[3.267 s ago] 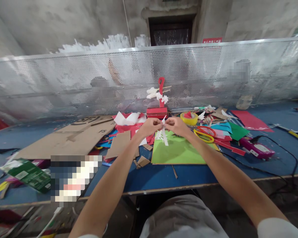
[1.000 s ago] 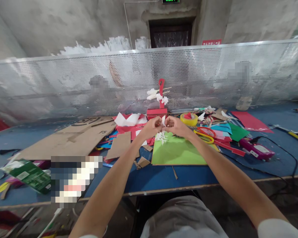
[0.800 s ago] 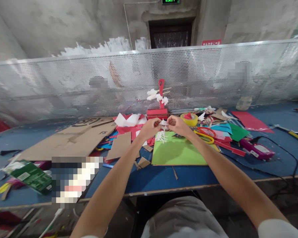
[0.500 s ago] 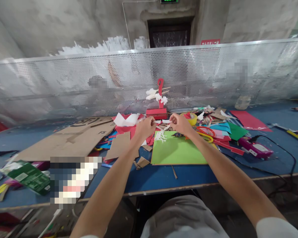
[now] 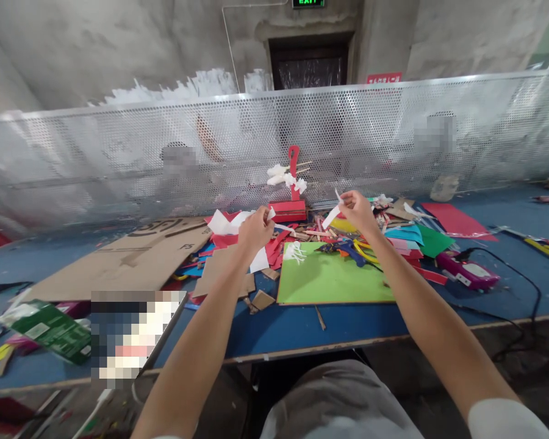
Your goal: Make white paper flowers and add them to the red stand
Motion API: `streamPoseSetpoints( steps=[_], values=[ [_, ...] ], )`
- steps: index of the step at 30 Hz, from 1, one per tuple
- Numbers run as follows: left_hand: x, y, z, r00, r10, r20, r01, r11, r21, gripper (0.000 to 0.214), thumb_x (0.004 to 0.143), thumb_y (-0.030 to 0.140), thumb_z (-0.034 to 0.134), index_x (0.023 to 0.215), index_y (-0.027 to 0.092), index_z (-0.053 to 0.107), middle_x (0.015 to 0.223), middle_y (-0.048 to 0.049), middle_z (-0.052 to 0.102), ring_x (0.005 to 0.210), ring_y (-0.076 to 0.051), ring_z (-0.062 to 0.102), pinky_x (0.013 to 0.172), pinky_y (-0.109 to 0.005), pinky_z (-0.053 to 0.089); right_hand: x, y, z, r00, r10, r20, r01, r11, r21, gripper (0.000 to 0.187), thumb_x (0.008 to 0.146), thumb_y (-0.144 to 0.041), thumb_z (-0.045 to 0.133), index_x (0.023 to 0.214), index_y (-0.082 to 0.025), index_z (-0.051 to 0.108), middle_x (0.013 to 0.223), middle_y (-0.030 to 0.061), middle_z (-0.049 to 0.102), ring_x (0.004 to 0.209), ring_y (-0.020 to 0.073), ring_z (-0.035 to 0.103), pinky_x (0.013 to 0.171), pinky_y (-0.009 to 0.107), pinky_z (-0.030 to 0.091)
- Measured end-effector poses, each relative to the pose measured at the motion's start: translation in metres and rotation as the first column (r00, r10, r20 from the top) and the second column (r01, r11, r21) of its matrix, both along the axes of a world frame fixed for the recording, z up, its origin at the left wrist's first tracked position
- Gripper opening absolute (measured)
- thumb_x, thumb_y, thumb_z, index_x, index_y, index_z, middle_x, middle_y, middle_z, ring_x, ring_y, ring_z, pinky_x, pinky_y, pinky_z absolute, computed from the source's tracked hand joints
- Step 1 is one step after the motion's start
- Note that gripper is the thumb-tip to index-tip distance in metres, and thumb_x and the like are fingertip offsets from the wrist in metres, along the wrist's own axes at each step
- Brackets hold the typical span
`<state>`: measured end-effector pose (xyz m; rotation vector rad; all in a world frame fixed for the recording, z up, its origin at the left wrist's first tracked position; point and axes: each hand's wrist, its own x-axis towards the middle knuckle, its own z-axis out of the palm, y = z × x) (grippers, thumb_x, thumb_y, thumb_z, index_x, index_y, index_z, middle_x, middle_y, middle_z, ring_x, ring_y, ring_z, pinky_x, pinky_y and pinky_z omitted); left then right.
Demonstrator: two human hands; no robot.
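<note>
My left hand (image 5: 255, 230) is pinched on a narrow white paper strip (image 5: 283, 228) that sticks out to the right of the fingers. My right hand (image 5: 357, 210) grips another white paper strip (image 5: 332, 217), which hangs down to the left. A gap separates the two hands. Below them, a small bunch of white twisted paper pieces (image 5: 295, 252) lies on a lime-green sheet (image 5: 333, 283). Behind the hands stands a red stand with a hooked post (image 5: 294, 160) and a red block base (image 5: 287, 211); white tufts on thin sticks (image 5: 279, 177) are fixed to the post.
Cardboard sheets (image 5: 119, 259) lie at left. Blue-and-yellow pliers (image 5: 348, 249) rest on the green sheet. At right are coloured papers (image 5: 432, 242), a purple device with a cable (image 5: 469, 272) and yellow-handled pliers (image 5: 544, 249). A perforated metal panel (image 5: 238, 146) borders the back.
My hands were close together over white paper; now they are apart. The right hand has moved up and right with one strip, the left slightly left with another.
</note>
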<state>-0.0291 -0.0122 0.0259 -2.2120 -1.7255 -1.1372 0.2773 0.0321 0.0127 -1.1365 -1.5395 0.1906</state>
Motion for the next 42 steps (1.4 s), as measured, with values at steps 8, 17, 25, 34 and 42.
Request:
streamPoseSetpoints(
  steps=[8, 17, 25, 34, 42],
  values=[
    [0.003, 0.007, -0.004, 0.784, -0.471, 0.404, 0.527, 0.849, -0.031, 0.027, 0.085, 0.042, 0.06, 0.094, 0.016, 0.059, 0.076, -0.0024, 0.063, 0.062, -0.014, 0.057, 0.06, -0.025, 0.044, 0.015, -0.01, 0.015, 0.939, 0.188, -0.289, -0.232, 0.964, -0.126, 0.022, 0.075, -0.036, 0.069, 0.086, -0.017, 0.065, 0.077, 0.0036, 0.064, 0.059, 0.0127, 0.056, 0.05, 0.023, 0.044],
    [0.005, 0.007, -0.007, 0.64, -0.443, 0.628, 0.642, 0.758, -0.119, 0.035, 0.082, 0.046, 0.065, 0.095, 0.014, 0.064, 0.077, -0.004, 0.067, 0.069, -0.015, 0.062, 0.064, -0.025, 0.048, 0.024, -0.026, 0.022, 0.877, 0.408, -0.256, -0.48, 0.777, -0.406, 0.033, 0.075, -0.042, 0.073, 0.095, -0.016, 0.068, 0.083, 0.0056, 0.069, 0.055, 0.009, 0.052, 0.047, 0.021, 0.038],
    [0.004, 0.009, -0.01, 0.623, -0.487, 0.612, 0.685, 0.718, -0.125, 0.03, 0.079, 0.04, 0.071, 0.095, 0.015, 0.066, 0.076, -0.0015, 0.062, 0.066, -0.011, 0.055, 0.063, -0.023, 0.044, 0.029, -0.007, 0.002, 0.821, 0.315, 0.476, -0.012, 0.843, -0.538, 0.017, 0.077, -0.032, 0.069, 0.082, -0.016, 0.068, 0.091, 0.0088, 0.073, 0.079, 0.021, 0.065, 0.065, 0.028, 0.045],
    [0.015, 0.002, -0.009, 0.668, -0.484, 0.566, 0.659, 0.738, -0.147, 0.029, 0.078, 0.041, 0.071, 0.088, 0.014, 0.066, 0.076, -0.0028, 0.065, 0.066, -0.011, 0.056, 0.062, -0.023, 0.043, -0.018, -0.038, 0.014, 0.814, 0.526, 0.246, -0.398, 0.814, -0.423, 0.044, 0.084, -0.049, 0.063, 0.118, -0.021, 0.06, 0.106, 0.0099, 0.07, 0.092, 0.0215, 0.066, 0.079, 0.033, 0.051],
    [0.021, 0.01, -0.02, 0.727, -0.455, 0.515, 0.599, 0.786, -0.152, 0.031, 0.078, 0.044, 0.07, 0.083, 0.014, 0.067, 0.076, -0.0048, 0.068, 0.067, -0.015, 0.06, 0.062, -0.026, 0.046, -0.075, -0.041, -0.01, 0.771, 0.634, -0.061, -0.6, 0.692, -0.4, 0.025, 0.077, -0.037, 0.071, 0.095, -0.02, 0.065, 0.093, 0.0065, 0.073, 0.089, 0.0205, 0.067, 0.08, 0.033, 0.052]
  ],
)
